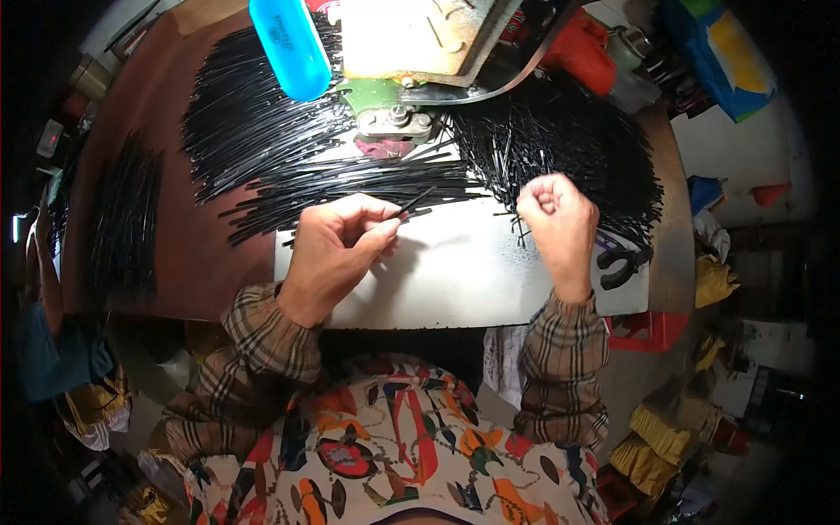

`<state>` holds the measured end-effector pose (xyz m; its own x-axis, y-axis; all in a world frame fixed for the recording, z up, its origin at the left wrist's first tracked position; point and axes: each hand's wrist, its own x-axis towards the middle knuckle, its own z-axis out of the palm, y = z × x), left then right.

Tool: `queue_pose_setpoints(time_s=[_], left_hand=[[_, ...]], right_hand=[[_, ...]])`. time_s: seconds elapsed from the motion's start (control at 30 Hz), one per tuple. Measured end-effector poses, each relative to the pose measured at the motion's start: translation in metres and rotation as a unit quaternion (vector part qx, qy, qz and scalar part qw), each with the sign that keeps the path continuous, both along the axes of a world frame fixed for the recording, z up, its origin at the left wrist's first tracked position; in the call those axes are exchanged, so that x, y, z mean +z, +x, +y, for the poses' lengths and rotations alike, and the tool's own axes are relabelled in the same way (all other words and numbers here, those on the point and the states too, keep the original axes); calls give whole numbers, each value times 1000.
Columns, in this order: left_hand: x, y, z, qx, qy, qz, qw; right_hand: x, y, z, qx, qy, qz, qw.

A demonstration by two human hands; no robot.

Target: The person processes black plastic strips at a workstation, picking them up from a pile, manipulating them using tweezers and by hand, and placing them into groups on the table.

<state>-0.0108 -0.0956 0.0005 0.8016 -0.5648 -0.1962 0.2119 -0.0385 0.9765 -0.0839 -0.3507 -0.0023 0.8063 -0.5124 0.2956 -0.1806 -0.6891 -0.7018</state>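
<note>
My left hand (331, 249) pinches a short, thin black strip (418, 201) between thumb and forefinger, its free end pointing up and to the right. To the right, my right hand (560, 223) is closed, with the fingers curled in. Whatever it may hold is hidden. It hovers at the front edge of a big heap of black strips (586, 149). Just beyond my left hand lies a layer of black strips (350, 185), roughly side by side. A small metal clamp-like part (395, 122) of a machine stands past them, over the white work surface (437, 280).
A larger bundle of black strips (254, 105) covers the back left, and another bundle (127, 219) lies at the far left. Overhead are a lit machine housing (411, 35) and a blue plastic piece (289, 48). Black-handled scissors (621, 267) rest at the right edge.
</note>
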Motion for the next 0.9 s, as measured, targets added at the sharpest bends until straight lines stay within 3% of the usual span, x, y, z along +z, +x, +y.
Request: queue_pose_setpoints(time_s=[0.1,0.2,0.3,0.47,0.6,0.9], left_hand=[[7,1,-5,7,-22,-8,1000],[9,6,-5,12,-19,-15,1000],[8,12,-3,13,-16,17,1000],[9,23,-12,48,-45,14,998],[16,28,-13,57,-67,13,996],[6,35,2,67,-44,4,997]], right_hand=[[-1,19,-11,69,154,18,985],[10,18,-5,148,329,39,932],[16,14,18,198,425,6,884],[23,20,58,265,320,74,907],[13,38,87,235,131,-21,963],[8,48,97,182,38,-56,981]])
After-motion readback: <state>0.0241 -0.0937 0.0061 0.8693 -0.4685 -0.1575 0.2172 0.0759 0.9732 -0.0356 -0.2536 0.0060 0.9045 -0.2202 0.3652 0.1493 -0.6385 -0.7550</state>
